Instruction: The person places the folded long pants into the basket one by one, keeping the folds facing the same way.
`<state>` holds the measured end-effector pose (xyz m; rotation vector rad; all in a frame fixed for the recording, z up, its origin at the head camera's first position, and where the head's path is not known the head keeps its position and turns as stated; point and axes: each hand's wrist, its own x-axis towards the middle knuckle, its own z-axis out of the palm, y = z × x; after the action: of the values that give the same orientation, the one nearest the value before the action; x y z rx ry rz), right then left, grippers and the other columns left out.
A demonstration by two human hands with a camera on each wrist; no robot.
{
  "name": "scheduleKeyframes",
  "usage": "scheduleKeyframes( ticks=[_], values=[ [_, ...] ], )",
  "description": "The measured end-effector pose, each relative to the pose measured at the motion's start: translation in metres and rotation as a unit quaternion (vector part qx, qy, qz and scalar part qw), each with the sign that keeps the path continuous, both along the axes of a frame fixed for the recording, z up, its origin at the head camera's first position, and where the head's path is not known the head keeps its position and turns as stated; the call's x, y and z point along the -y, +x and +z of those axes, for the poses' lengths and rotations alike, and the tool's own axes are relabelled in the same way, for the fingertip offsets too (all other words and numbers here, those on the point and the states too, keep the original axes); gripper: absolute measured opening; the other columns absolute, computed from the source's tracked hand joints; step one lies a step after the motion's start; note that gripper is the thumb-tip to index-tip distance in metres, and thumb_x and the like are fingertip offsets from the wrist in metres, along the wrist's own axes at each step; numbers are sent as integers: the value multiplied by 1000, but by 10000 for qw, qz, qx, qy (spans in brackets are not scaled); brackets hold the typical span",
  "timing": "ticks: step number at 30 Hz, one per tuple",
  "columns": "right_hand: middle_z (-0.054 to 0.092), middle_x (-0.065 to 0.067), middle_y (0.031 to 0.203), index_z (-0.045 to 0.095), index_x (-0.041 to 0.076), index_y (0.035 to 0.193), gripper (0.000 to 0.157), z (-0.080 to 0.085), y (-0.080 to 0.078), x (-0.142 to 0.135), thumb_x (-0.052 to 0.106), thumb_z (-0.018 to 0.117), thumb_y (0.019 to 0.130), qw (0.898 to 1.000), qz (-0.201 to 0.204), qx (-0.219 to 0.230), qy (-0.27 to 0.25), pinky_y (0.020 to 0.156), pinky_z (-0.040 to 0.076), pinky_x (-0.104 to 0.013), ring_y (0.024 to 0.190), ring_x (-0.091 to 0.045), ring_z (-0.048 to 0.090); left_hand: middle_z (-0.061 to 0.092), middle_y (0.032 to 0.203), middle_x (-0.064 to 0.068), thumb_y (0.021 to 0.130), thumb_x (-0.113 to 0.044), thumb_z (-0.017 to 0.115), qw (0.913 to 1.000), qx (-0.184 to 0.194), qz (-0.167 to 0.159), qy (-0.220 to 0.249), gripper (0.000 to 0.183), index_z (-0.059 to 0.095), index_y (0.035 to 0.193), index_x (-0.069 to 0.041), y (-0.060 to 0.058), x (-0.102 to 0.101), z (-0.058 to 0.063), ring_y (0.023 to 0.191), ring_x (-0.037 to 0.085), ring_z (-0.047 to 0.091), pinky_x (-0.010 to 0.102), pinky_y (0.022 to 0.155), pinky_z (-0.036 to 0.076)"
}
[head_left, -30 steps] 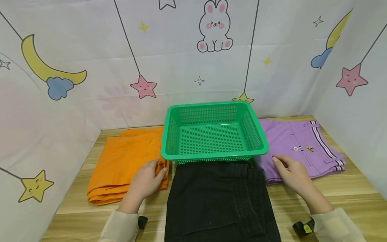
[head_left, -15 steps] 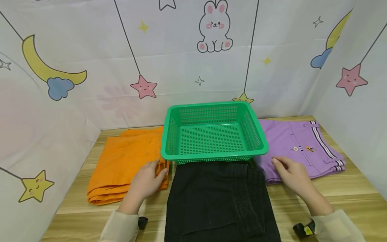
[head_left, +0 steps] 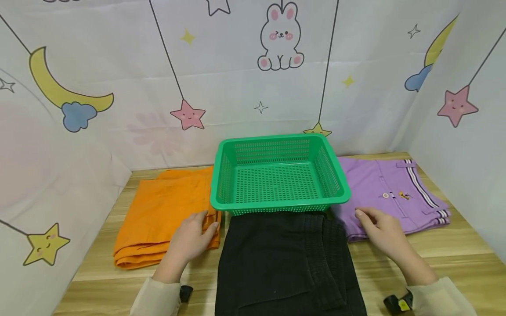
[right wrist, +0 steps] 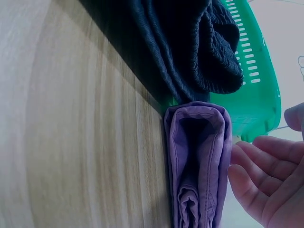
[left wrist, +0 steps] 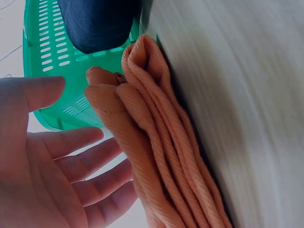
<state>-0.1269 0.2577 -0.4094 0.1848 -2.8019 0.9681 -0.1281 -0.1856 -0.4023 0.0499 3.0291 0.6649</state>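
My left hand [head_left: 190, 236] lies over the near right corner of a folded orange garment [head_left: 162, 210]. In the left wrist view its fingers [left wrist: 90, 161] are loosely spread, their tips at the folded cloth. My right hand [head_left: 382, 230] is at the near edge of folded purple trousers [head_left: 375, 180], which have striped trim and a button. The right wrist view shows its relaxed fingers [right wrist: 261, 156] beside the purple layers, holding nothing. Between the hands lie folded black trousers [head_left: 272, 259] with an elastic waistband.
A green plastic basket [head_left: 276, 206] with nothing in it stands behind the black trousers, between the orange and purple stacks. The wooden table [head_left: 446, 250] meets a printed white curtain [head_left: 237, 74] at the back and sides. A black strap [head_left: 399, 303] shows at the right wrist.
The head view has tilted up very slightly. Hands, garments and basket keep their places.
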Motion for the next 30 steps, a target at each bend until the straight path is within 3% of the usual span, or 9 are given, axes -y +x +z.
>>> scheduleKeyframes(
  ticks=[30],
  values=[
    [63,-25,116,60,-4,121,43,-1,10,4,30,44,100,10000,34,67,-23,80,52,-54,102,-42,62,56,126,25,94,-38,53,9997,-155,36,-158,59,48,133,6,5,-1,4,112,40,55,54,90,47]
  ],
)
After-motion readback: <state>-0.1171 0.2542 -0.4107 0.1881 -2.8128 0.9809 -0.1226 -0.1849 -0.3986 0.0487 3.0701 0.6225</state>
